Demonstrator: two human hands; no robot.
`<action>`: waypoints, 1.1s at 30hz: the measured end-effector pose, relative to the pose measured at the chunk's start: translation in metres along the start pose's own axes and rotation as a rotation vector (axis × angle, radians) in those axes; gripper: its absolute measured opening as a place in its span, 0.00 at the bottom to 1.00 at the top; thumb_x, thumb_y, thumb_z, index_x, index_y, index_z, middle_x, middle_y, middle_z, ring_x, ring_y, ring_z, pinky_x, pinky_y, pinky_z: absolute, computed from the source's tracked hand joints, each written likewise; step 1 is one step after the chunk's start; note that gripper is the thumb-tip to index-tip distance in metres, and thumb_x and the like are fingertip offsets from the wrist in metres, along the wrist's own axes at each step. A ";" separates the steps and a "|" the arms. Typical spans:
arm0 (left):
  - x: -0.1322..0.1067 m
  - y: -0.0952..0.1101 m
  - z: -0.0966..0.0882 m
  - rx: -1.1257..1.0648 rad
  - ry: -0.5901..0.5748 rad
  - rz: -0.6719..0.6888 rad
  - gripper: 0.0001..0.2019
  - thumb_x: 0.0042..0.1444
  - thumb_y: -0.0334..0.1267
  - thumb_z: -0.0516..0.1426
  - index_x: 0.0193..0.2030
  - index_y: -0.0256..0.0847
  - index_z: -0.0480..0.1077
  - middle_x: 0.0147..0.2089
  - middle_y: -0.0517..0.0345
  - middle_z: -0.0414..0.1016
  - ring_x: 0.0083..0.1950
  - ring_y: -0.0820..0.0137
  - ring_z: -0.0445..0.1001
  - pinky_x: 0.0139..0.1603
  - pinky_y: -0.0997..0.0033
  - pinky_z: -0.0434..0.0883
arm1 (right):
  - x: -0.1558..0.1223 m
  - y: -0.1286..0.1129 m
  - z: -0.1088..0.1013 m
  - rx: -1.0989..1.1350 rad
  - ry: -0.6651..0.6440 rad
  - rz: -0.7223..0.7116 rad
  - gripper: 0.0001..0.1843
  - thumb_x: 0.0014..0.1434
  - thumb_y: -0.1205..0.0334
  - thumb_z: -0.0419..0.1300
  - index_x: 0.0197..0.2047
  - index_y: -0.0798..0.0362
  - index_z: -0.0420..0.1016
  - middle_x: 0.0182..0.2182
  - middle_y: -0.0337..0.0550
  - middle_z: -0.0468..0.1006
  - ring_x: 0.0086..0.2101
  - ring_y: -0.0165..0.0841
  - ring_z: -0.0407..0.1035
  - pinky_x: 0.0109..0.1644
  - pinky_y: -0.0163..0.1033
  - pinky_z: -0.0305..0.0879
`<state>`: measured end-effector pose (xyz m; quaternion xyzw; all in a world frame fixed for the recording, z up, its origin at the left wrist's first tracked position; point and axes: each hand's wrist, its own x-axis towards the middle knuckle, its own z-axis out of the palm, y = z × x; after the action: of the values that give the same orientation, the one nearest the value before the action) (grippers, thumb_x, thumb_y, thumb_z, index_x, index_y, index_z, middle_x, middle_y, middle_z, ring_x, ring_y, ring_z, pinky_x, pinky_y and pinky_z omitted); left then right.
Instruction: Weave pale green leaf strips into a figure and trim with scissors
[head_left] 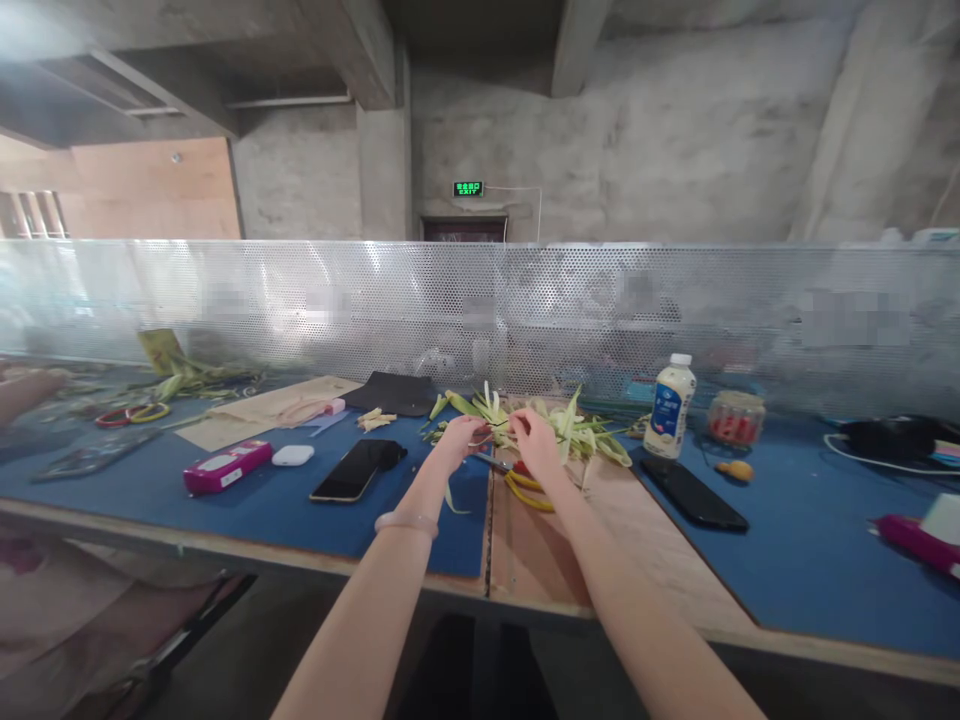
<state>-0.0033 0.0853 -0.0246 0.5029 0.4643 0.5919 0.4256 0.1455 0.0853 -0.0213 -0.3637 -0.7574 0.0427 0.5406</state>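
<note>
My left hand [459, 442], with a pale bangle [407, 522] on its wrist, is closed in a pinch over the middle of the table. Just to its right, my right hand [534, 440] is closed too, its fingertips pinched together. A thin dark strand seems to run between the two sets of fingers, too small to make out. Pale green corn-husk-like leaves [592, 440] lie heaped behind and beside my hands. Below my right hand rest scissors [529, 490] with yellow and red handles, partly hidden by the wrist. A narrow leaf strip [452, 498] lies below my left hand.
Left are a black phone [356, 470], a white earphone case [292, 456], a magenta box [228, 467] and brown paper [255, 415]. Right are a bottle [667, 410], another phone [694, 493] and a jar [736, 418]. A perforated metal screen [360, 300] closes the back. Another person's arm [26, 395] shows far left.
</note>
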 end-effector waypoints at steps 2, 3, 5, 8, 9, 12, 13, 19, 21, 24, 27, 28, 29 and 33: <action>0.001 -0.001 -0.001 0.027 -0.050 -0.047 0.13 0.56 0.38 0.51 0.47 0.37 0.64 0.46 0.52 0.68 0.41 0.69 0.70 0.40 0.63 0.70 | -0.001 0.001 0.001 -0.015 -0.038 0.006 0.11 0.60 0.59 0.51 0.38 0.58 0.68 0.30 0.39 0.71 0.29 0.27 0.67 0.34 0.38 0.66; 0.001 -0.002 -0.001 0.041 -0.079 -0.071 0.13 0.56 0.38 0.51 0.47 0.37 0.64 0.46 0.52 0.68 0.41 0.69 0.70 0.40 0.62 0.69 | -0.001 0.002 0.002 -0.024 -0.058 0.010 0.11 0.60 0.59 0.51 0.37 0.58 0.68 0.30 0.39 0.71 0.28 0.26 0.67 0.34 0.37 0.66; 0.002 -0.003 -0.001 0.067 -0.099 -0.089 0.13 0.56 0.38 0.50 0.47 0.38 0.64 0.47 0.52 0.67 0.42 0.69 0.69 0.41 0.62 0.69 | -0.003 0.004 0.003 -0.046 -0.092 0.018 0.11 0.60 0.59 0.51 0.37 0.58 0.68 0.29 0.38 0.71 0.27 0.26 0.67 0.32 0.36 0.66; 0.003 -0.005 -0.001 0.109 -0.110 -0.102 0.13 0.57 0.38 0.50 0.47 0.38 0.63 0.47 0.52 0.67 0.42 0.68 0.69 0.41 0.62 0.69 | -0.004 0.008 0.005 -0.079 -0.121 0.020 0.11 0.60 0.59 0.50 0.38 0.58 0.68 0.30 0.39 0.71 0.27 0.26 0.67 0.32 0.36 0.66; 0.003 -0.005 -0.001 0.125 -0.113 -0.106 0.13 0.56 0.38 0.50 0.48 0.37 0.63 0.47 0.52 0.67 0.42 0.68 0.69 0.41 0.61 0.69 | -0.005 0.009 0.006 -0.089 -0.130 0.014 0.11 0.60 0.59 0.50 0.39 0.58 0.68 0.31 0.39 0.71 0.28 0.27 0.67 0.33 0.37 0.66; 0.003 -0.008 0.001 0.181 -0.122 -0.123 0.14 0.56 0.39 0.51 0.48 0.36 0.63 0.47 0.52 0.67 0.43 0.67 0.69 0.41 0.61 0.69 | -0.004 0.010 0.008 -0.111 -0.177 -0.024 0.11 0.59 0.60 0.51 0.38 0.58 0.68 0.34 0.41 0.71 0.33 0.29 0.67 0.38 0.41 0.66; 0.003 -0.008 0.002 0.202 -0.125 -0.131 0.14 0.56 0.39 0.51 0.48 0.36 0.63 0.47 0.52 0.67 0.43 0.67 0.69 0.41 0.61 0.69 | -0.003 0.010 0.008 -0.112 -0.200 -0.040 0.10 0.59 0.60 0.52 0.38 0.58 0.68 0.35 0.41 0.71 0.34 0.30 0.67 0.39 0.42 0.65; 0.002 -0.012 0.003 0.314 -0.143 -0.148 0.14 0.56 0.39 0.51 0.48 0.36 0.63 0.47 0.51 0.67 0.43 0.67 0.69 0.41 0.60 0.69 | -0.005 0.004 0.007 -0.042 -0.344 -0.062 0.10 0.59 0.60 0.52 0.38 0.58 0.68 0.35 0.41 0.71 0.34 0.30 0.68 0.38 0.41 0.66; 0.002 -0.012 0.003 0.339 -0.152 -0.141 0.14 0.56 0.39 0.51 0.48 0.36 0.63 0.47 0.51 0.67 0.43 0.67 0.69 0.41 0.60 0.69 | -0.006 0.004 0.006 -0.013 -0.380 -0.046 0.11 0.59 0.60 0.51 0.38 0.59 0.68 0.33 0.40 0.72 0.32 0.28 0.68 0.36 0.39 0.66; 0.002 -0.012 0.003 0.367 -0.160 -0.128 0.14 0.56 0.39 0.51 0.48 0.36 0.63 0.47 0.52 0.67 0.43 0.67 0.69 0.41 0.60 0.69 | -0.008 0.006 0.006 0.007 -0.402 -0.023 0.11 0.59 0.59 0.51 0.38 0.59 0.68 0.32 0.40 0.72 0.30 0.28 0.68 0.34 0.38 0.66; 0.000 -0.011 0.003 0.383 -0.158 -0.109 0.14 0.56 0.39 0.51 0.48 0.36 0.63 0.47 0.52 0.67 0.43 0.67 0.69 0.41 0.60 0.69 | -0.010 0.009 0.008 0.005 -0.384 0.003 0.12 0.60 0.59 0.51 0.39 0.59 0.68 0.32 0.40 0.72 0.30 0.28 0.68 0.34 0.38 0.66; 0.000 -0.011 0.003 0.389 -0.157 -0.103 0.14 0.56 0.39 0.51 0.48 0.36 0.63 0.47 0.51 0.67 0.43 0.67 0.69 0.41 0.60 0.69 | -0.010 0.010 0.009 0.002 -0.374 0.014 0.12 0.60 0.59 0.51 0.39 0.59 0.67 0.32 0.40 0.71 0.30 0.28 0.68 0.34 0.38 0.66; 0.000 -0.010 0.004 0.396 -0.155 -0.097 0.14 0.56 0.39 0.51 0.48 0.36 0.63 0.47 0.51 0.67 0.43 0.67 0.69 0.41 0.60 0.69 | -0.010 0.011 0.010 -0.002 -0.363 0.026 0.12 0.60 0.59 0.51 0.40 0.59 0.67 0.33 0.40 0.71 0.30 0.28 0.68 0.35 0.38 0.66; 0.000 -0.011 0.005 0.447 -0.170 -0.080 0.14 0.56 0.39 0.51 0.48 0.36 0.63 0.47 0.52 0.67 0.43 0.67 0.69 0.41 0.60 0.69 | -0.011 0.017 0.014 -0.017 -0.329 0.072 0.11 0.60 0.59 0.51 0.40 0.58 0.67 0.34 0.41 0.71 0.31 0.28 0.68 0.35 0.39 0.66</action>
<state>0.0019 0.0882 -0.0347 0.6139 0.5659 0.4124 0.3644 0.1438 0.0954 -0.0439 -0.3831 -0.8225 0.1145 0.4045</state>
